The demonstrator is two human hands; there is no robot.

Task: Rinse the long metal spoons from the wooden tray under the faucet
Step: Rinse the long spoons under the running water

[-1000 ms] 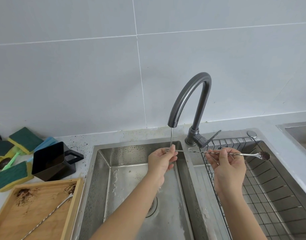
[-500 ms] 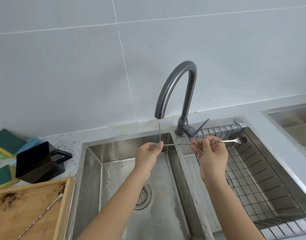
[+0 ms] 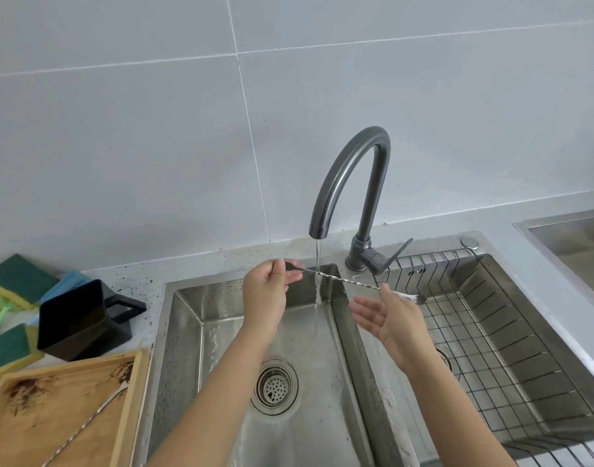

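Note:
A long twisted metal spoon (image 3: 347,281) stretches across the sink under the grey faucet (image 3: 349,176). The thin water stream (image 3: 318,257) hits its shaft near the left end. My left hand (image 3: 267,298) pinches the forked left end. My right hand (image 3: 391,318) is palm up with straight, spread fingers, and the shaft rests by its thumb. The dirty bowl end sticks out past that hand, over the wire rack. A second long spoon (image 3: 86,423) lies slantwise in the wooden tray (image 3: 132,409), which is stained with dark grounds.
Below the stream is the left sink basin (image 3: 187,332) with its drain strainer (image 3: 274,385). A wire rack (image 3: 497,338) fills the right basin. A black cup (image 3: 76,318) and green sponges (image 3: 19,278) sit on the counter at left. Another sink (image 3: 575,244) is far right.
The spoon has shifted left, so the water now hits its shaft instead of the forked tip. My right hand's fingers have spread open from their pinch, and the bowl end has dipped lower.

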